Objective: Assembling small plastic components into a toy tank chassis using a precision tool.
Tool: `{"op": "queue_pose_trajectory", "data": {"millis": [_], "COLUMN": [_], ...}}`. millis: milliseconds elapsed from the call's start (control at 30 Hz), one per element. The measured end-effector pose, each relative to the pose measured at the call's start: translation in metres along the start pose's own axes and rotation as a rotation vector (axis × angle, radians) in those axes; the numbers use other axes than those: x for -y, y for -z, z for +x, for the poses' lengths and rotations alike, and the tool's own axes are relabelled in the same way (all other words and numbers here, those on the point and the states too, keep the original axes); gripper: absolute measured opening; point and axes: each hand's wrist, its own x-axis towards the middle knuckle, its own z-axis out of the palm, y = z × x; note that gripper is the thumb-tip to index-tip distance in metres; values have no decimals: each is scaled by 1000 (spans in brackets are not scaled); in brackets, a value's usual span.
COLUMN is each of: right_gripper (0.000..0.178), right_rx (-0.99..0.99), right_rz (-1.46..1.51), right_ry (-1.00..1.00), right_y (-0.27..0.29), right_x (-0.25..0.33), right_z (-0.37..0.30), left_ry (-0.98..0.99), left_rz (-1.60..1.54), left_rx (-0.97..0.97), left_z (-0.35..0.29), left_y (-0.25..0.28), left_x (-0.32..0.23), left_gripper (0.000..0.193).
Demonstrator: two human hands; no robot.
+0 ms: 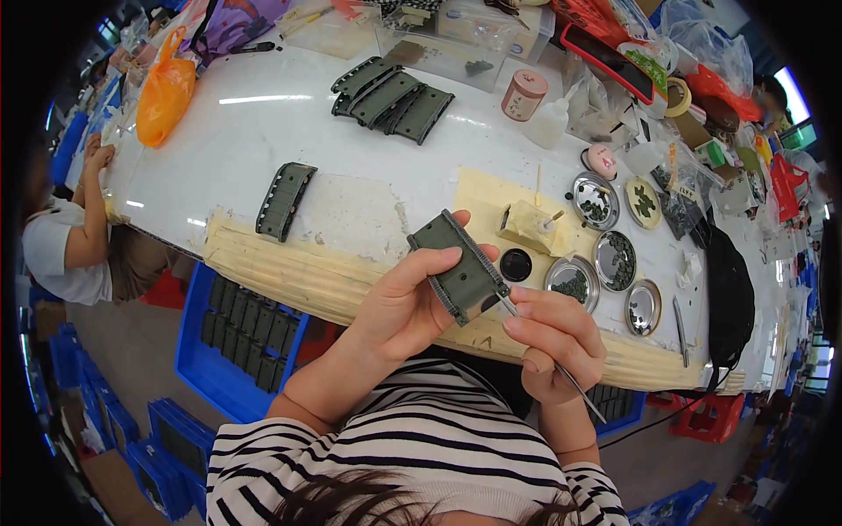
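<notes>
A green panel (462,273) is pinched in the left hand (403,302), its near right corner met by a metal tool (583,396) grasped in the right hand (557,342), with a white table (246,140) beyond the grip and a blue crate (206,392) below left.

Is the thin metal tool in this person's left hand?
No, the right hand holds the thin metal tool, while the left hand holds the green piece.

Green part (467,285) in left grip (402,307)
</notes>
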Motion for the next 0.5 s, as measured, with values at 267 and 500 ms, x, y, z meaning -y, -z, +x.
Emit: {"op": "queue_pose_trajectory", "data": {"millis": [267, 500], "right_gripper": [26, 24], "right_rx": [-4, -24], "right_rz": [-1, 57], "right_ry": [-8, -19], "right_y": [0, -2], "right_x": [0, -1], "right_z": [0, 2], "left_ry": [-7, -9], "left_rz": [0, -17], "left_rx": [-6, 15], "left_z": [1, 0], "left_y": [0, 2], "left_x": [1, 0], "left_gripper": [42, 43]}}
